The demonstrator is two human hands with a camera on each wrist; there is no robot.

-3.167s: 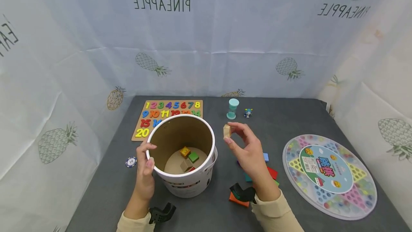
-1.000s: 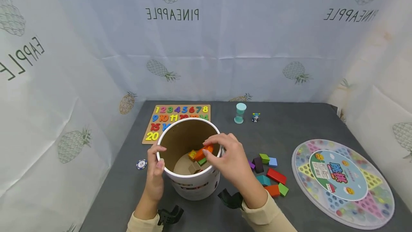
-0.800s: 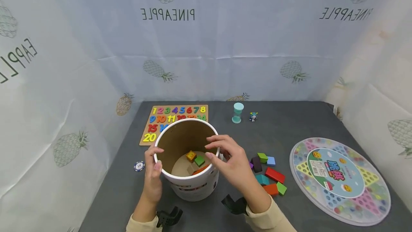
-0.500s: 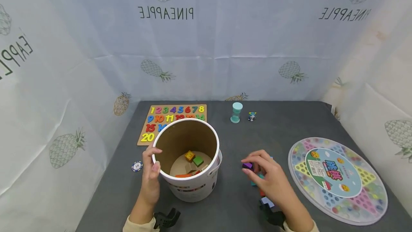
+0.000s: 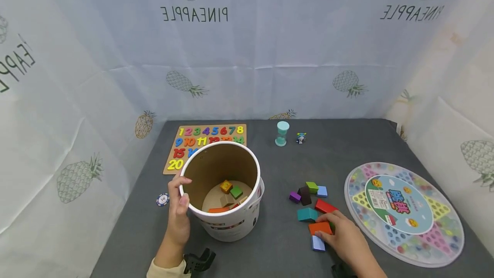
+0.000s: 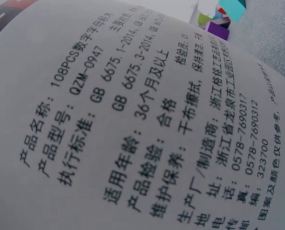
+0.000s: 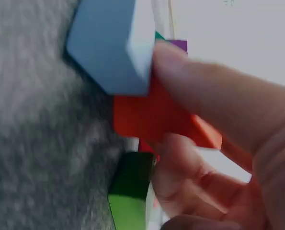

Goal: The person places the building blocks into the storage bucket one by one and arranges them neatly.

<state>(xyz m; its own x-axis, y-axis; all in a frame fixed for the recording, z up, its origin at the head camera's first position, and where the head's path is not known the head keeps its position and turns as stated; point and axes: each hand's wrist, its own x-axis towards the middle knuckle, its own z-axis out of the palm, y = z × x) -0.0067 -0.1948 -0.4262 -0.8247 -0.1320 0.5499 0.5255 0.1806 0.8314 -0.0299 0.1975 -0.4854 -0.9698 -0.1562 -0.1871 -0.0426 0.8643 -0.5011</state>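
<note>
Gripping the white rim of the round cardboard tub (image 5: pixel 220 192) near the grey table's (image 5: pixel 270 248) front edge, the left hand (image 5: pixel 178 218) curls its thumb over the lip. To the right, the right hand (image 5: pixel 347 241) pinches a flat orange wooden block (image 5: pixel 319 228) among scattered coloured blocks.

Left wrist view: only the tub's printed label (image 6: pixel 132 124) fills the frame.

Right wrist view: fingers (image 7: pixel 214 96) close around the orange block (image 7: pixel 152 115), a pale blue block (image 7: pixel 104 43) touching it.
</note>
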